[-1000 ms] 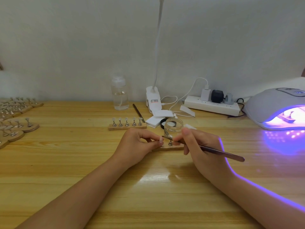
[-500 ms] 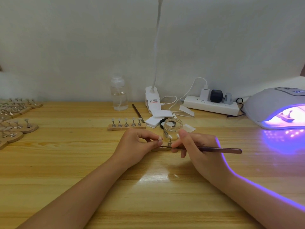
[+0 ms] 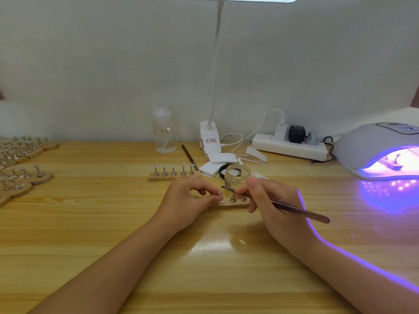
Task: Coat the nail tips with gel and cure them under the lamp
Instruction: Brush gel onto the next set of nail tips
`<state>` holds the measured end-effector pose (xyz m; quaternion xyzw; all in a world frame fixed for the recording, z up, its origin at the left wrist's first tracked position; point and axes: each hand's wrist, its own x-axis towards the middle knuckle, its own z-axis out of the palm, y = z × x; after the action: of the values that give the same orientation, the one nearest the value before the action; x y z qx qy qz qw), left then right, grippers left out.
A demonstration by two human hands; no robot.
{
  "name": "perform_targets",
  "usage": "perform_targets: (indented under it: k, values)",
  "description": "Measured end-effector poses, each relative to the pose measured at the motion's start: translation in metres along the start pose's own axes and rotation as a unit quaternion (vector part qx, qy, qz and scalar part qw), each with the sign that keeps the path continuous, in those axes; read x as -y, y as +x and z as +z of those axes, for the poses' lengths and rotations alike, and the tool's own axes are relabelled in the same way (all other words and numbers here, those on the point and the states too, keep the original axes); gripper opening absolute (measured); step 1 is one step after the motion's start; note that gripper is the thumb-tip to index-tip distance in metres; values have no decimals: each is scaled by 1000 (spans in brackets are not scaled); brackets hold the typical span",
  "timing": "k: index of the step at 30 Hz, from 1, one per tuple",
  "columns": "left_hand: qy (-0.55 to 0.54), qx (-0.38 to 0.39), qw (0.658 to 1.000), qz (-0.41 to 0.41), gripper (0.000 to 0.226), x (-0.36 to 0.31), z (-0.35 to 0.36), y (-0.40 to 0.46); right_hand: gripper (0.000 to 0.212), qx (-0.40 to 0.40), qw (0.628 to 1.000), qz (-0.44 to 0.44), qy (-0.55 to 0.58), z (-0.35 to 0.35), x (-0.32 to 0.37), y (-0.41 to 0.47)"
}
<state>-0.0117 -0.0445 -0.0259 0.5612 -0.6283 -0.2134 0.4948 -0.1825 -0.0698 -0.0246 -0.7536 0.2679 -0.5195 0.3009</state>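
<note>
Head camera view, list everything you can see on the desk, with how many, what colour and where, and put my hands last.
Wooden holder: one, tan, centre, under both hands.
Brush: one, dark reddish handle, in the right hand.
Glass jar: one, clear, just behind the holder.
Second holder: one, tan, five pale tips, behind the left hand.
More holders: many, tan, far left edge.
Bottle: one, clear, back centre.
Desk lamp: one, white, clipped at back.
Power strip: one, white, back right.
Curing lamp: one, grey, glowing purple, far right.
Table: one, light wood.
Left hand: pinches a tip on the holder.
Right hand: holds the brush.
</note>
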Motion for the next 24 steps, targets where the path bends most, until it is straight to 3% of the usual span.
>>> perform_targets:
  k: [5, 11, 24]
  values:
    - [25, -29, 999, 8, 27, 1, 1, 0, 38, -9, 998, 35, 54, 1, 0, -2]
    - [17, -25, 999, 17, 28, 2, 1, 0, 22, 12, 999, -27, -44, 0, 1, 1]
    - [11, -17, 1000, 10, 20, 3, 1, 1, 32, 28, 999, -27, -20, 1, -1, -1]
